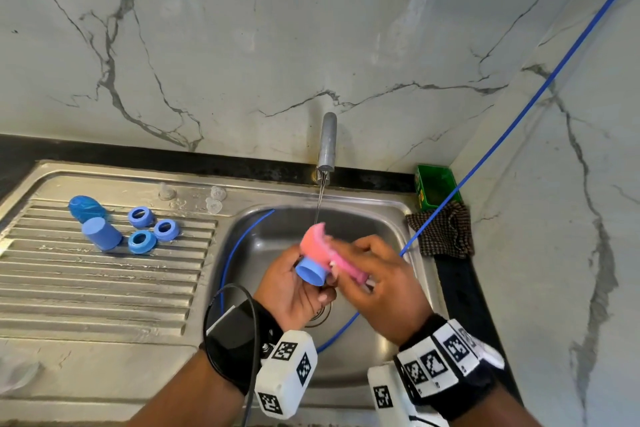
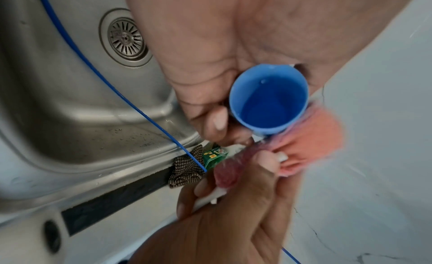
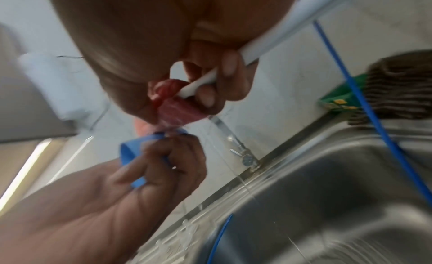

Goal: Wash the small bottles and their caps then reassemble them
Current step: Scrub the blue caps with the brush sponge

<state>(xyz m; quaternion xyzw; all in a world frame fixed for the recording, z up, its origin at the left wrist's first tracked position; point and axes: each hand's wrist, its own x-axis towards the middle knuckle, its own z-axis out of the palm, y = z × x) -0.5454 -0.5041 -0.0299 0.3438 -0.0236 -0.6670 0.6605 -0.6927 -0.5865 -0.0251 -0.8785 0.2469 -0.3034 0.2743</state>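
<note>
Over the sink basin (image 1: 277, 236) my left hand (image 1: 287, 288) grips a blue cup-shaped cap (image 1: 310, 272), its open mouth facing me (image 2: 268, 100). My right hand (image 1: 377, 281) holds a pink sponge brush (image 1: 322, 246) by its white handle (image 3: 201, 85), and the sponge presses against the cap's far side (image 2: 313, 135). A thin stream from the tap (image 1: 327, 146) falls onto the sponge. On the drainboard (image 1: 86, 288) at the left lie a blue bottle (image 1: 85, 207), a second blue cap (image 1: 102, 234) mouth down, and three blue rings (image 1: 142, 242).
Small clear pieces (image 1: 214, 205) sit on the sink's back ledge. A green box (image 1: 437, 189) and a checked cloth (image 1: 445, 232) fill the right corner. A blue cord (image 1: 485, 156) runs from the wall down through the basin, near the drain (image 2: 125, 37).
</note>
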